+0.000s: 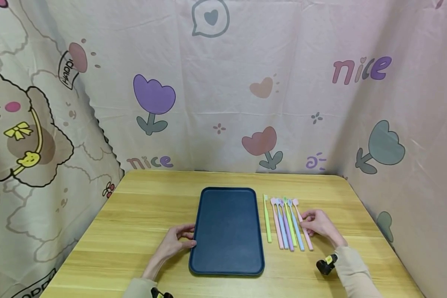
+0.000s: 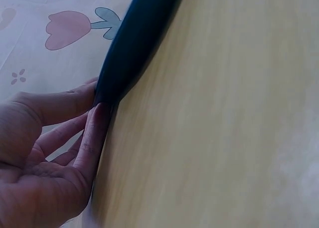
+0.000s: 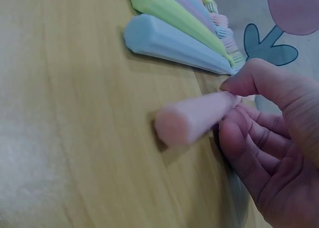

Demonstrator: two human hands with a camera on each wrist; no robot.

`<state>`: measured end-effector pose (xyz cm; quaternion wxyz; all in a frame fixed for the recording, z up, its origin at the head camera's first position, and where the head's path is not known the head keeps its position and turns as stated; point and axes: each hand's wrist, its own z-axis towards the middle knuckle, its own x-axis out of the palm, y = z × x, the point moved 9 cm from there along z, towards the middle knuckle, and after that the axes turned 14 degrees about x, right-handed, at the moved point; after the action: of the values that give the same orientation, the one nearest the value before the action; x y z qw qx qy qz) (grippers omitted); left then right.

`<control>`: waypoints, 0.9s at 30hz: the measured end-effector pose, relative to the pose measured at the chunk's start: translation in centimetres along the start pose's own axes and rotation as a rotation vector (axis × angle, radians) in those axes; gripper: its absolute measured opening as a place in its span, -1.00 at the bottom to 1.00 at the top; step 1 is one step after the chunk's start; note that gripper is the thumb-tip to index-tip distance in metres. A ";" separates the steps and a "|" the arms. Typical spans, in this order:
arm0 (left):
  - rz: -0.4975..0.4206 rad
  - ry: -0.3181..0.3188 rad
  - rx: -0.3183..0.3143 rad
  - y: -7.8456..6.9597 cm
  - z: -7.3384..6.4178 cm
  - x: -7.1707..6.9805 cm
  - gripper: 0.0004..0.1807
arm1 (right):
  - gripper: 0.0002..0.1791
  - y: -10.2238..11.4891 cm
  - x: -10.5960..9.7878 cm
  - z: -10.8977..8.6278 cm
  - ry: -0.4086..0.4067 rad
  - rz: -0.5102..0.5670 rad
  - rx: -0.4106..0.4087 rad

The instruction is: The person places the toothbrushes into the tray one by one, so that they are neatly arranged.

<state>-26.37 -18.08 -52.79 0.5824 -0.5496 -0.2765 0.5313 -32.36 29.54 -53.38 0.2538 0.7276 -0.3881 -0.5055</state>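
- Seven toothbrushes lie on the wooden table, at 3 o'clock from the dark blue tray, with their heads toward 12 o'clock
- The right hand pinches the outermost pink toothbrush, at the 3 o'clock end of the row; thumb and finger are closed upon its handle, near the middle
- The left hand touches the tray's edge at 9 o'clock, with thumb and fingers relaxed and apart; if some fingertip goes under the rim, one cannot tell
- The pinched toothbrush is probably light and rather stiff, its smooth handle perhaps a little slippery
- Its handle's middle seems a good place for holding, away from the bristles
- The tray looks rigid, and probably it slides easily
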 end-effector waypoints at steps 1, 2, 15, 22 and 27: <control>0.000 0.000 -0.001 0.0 0.0 0.0 -0.32 | -0.64 0.0 0.0 0.0 -0.009 -0.007 -0.003; -0.001 0.000 -0.001 0.0 0.0 0.0 -0.32 | -0.66 0.0 0.0 0.0 -0.018 -0.014 -0.006; 0.036 -0.015 -0.015 0.2 0.0 0.0 -0.34 | -0.72 0.4 -0.3 -0.4 -0.074 -0.055 0.000; 0.016 -0.012 -0.023 0.5 0.0 -0.1 -0.33 | -0.73 0.4 -0.5 -0.6 -0.085 -0.072 -0.033; 0.010 -0.014 -0.033 0.6 0.0 -0.2 -0.33 | -0.73 0.6 -0.6 -0.7 -0.087 -0.043 -0.046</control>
<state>-26.61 -18.39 -53.31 0.5684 -0.5569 -0.2865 0.5335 -32.04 29.70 -52.37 0.2422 0.7071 -0.3713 -0.5508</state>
